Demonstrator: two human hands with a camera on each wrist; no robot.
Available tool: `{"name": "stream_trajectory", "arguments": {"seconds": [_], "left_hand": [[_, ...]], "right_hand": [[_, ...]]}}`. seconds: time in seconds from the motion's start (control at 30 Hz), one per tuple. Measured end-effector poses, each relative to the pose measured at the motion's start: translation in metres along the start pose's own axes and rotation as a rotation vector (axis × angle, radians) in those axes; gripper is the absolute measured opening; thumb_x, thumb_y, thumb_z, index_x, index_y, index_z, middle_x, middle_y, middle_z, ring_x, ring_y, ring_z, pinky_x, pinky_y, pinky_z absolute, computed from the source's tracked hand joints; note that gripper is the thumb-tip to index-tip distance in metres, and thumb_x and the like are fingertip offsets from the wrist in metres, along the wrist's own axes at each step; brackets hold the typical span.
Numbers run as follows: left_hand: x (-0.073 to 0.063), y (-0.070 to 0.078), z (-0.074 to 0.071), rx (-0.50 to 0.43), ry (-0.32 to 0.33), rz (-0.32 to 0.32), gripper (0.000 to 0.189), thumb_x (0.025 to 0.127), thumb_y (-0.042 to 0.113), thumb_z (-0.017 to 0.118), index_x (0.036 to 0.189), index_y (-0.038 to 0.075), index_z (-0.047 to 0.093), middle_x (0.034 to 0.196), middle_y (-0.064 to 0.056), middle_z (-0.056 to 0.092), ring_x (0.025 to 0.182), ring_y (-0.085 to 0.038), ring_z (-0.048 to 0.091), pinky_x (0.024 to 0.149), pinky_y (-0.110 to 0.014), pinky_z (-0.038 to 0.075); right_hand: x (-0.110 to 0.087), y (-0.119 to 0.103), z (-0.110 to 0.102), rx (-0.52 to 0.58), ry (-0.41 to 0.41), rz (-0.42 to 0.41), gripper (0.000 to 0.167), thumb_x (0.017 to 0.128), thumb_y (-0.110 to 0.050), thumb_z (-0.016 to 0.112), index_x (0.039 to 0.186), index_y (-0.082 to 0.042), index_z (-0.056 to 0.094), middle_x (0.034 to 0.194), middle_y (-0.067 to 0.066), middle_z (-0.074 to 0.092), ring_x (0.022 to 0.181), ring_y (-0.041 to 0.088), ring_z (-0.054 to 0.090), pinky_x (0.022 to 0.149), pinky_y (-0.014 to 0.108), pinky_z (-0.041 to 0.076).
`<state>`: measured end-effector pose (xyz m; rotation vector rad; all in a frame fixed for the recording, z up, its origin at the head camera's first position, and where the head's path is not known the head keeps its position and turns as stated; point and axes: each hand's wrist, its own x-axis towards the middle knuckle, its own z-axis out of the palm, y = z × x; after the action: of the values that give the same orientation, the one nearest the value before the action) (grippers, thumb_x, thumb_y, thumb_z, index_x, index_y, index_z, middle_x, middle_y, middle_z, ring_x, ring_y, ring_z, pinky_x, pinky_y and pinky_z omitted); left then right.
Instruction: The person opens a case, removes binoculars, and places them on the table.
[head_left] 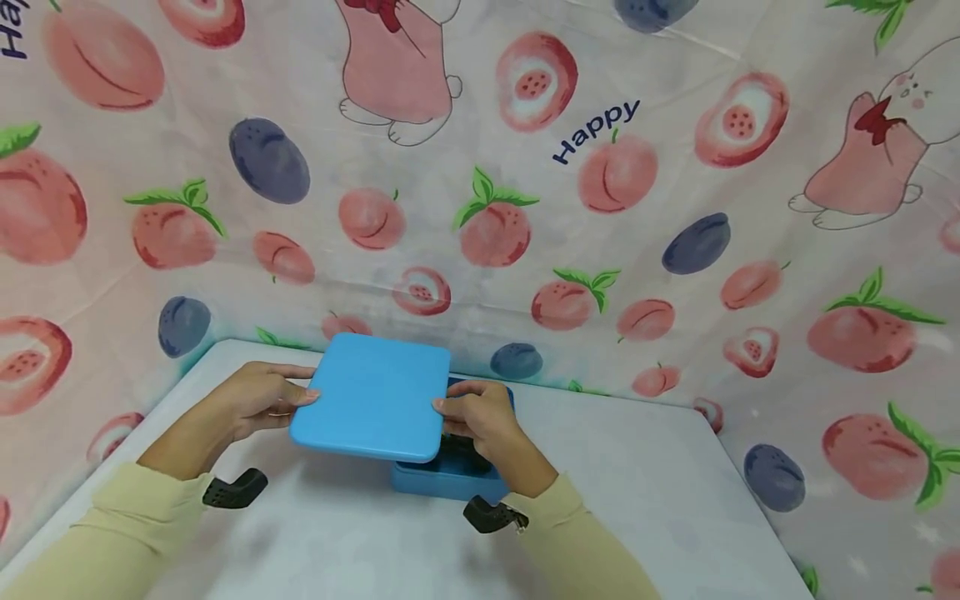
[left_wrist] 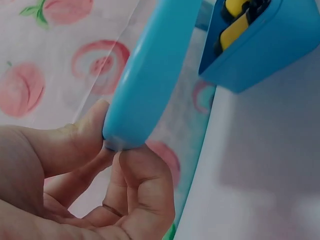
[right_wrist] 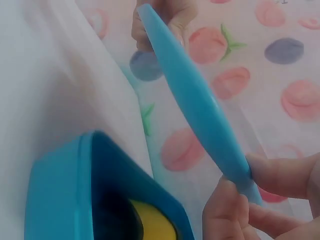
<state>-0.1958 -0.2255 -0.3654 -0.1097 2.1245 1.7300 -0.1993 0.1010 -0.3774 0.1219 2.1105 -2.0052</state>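
Note:
A flat blue lid [head_left: 375, 398] with rounded corners is held in the air by both hands. My left hand [head_left: 258, 400] pinches its left edge, thumb on top and fingers beneath. On the opposite edge my right hand [head_left: 483, 421] pinches it the same way. Below and to the right stands an open blue box [head_left: 450, 482], partly hidden by the lid and the right hand. Inside it, yellow and black items [left_wrist: 235, 32] show in the left wrist view; a yellow and black piece [right_wrist: 152, 220] also appears in the right wrist view. Their kind cannot be made out.
The box rests on a white table [head_left: 615, 492], near its back edge. Behind the table hangs a cloth [head_left: 450, 208] printed with peaches, plums and rabbits. A black strap-like piece [head_left: 236, 489] sticks out at the left wrist, and another [head_left: 491, 514] at the right.

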Motion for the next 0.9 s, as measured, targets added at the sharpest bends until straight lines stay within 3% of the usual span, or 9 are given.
{"name": "stream_trajectory", "arguments": {"seconds": [0.13, 0.4, 0.9], "left_hand": [[-0.001, -0.005, -0.015, 0.001, -0.004, 0.008, 0.080, 0.097, 0.017, 0.074, 0.161, -0.004, 0.031, 0.101, 0.005, 0.069, 0.084, -0.011, 0.067, 0.079, -0.028, 0.060], [0.003, -0.014, -0.039, -0.021, -0.011, 0.004, 0.081, 0.097, 0.015, 0.073, 0.161, -0.006, 0.029, 0.097, 0.006, 0.070, 0.084, -0.013, 0.068, 0.080, -0.030, 0.062], [0.007, -0.032, -0.081, -0.033, -0.019, -0.041, 0.081, 0.096, 0.010, 0.074, 0.160, -0.008, 0.027, 0.101, 0.004, 0.070, 0.089, -0.017, 0.069, 0.081, -0.032, 0.064]], "right_hand": [[0.003, 0.000, 0.013, 0.015, -0.026, 0.006, 0.031, 0.092, -0.004, 0.077, 0.120, 0.006, 0.067, 0.089, 0.008, 0.072, 0.066, 0.011, 0.070, 0.072, 0.030, 0.064], [0.012, -0.001, 0.039, 0.028, -0.006, 0.033, 0.024, 0.090, -0.004, 0.080, 0.111, 0.003, 0.071, 0.089, 0.009, 0.073, 0.064, 0.013, 0.069, 0.081, 0.037, 0.066], [0.026, 0.003, 0.079, 0.067, 0.001, 0.063, 0.017, 0.087, -0.001, 0.081, 0.101, -0.001, 0.071, 0.081, 0.007, 0.073, 0.061, 0.012, 0.067, 0.066, 0.027, 0.063]]}}
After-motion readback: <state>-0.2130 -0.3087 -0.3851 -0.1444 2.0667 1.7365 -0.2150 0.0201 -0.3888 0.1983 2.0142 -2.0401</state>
